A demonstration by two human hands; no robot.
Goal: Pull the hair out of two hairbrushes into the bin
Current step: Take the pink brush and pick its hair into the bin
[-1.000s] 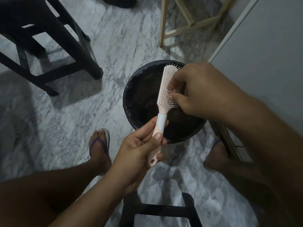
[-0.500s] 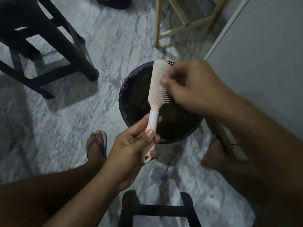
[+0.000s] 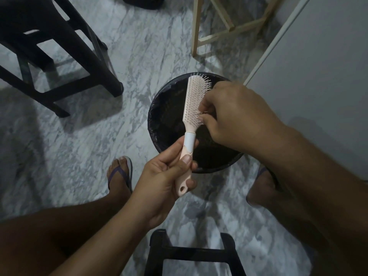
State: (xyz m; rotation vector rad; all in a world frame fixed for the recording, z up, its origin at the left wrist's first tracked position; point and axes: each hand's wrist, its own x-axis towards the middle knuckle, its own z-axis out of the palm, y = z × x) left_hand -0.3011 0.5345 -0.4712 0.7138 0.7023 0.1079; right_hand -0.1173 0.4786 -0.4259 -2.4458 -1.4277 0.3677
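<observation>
A pale pink hairbrush point(image 3: 192, 100) with a white band on its neck is held upright over a round black bin point(image 3: 159, 124) lined with a dark bag. My left hand point(image 3: 165, 182) grips the brush's handle from below. My right hand point(image 3: 235, 114) reaches in from the right, its thumb and fingertips pinching at the bristles on the lower right side of the brush head. Any hair between the fingers is too fine to make out. Only one hairbrush is in view.
The bin stands on a grey marble floor. A black stool point(image 3: 59, 62) stands at the upper left, a wooden frame point(image 3: 213, 34) at the top, a white panel point(image 3: 318, 66) at the right. My sandalled feet point(image 3: 120, 174) flank the bin; a black stool edge point(image 3: 191, 251) lies below.
My right hand has slid from the upper part of the brush head down to its lower bristles. The brush head has tilted slightly, showing more of its bristle face.
</observation>
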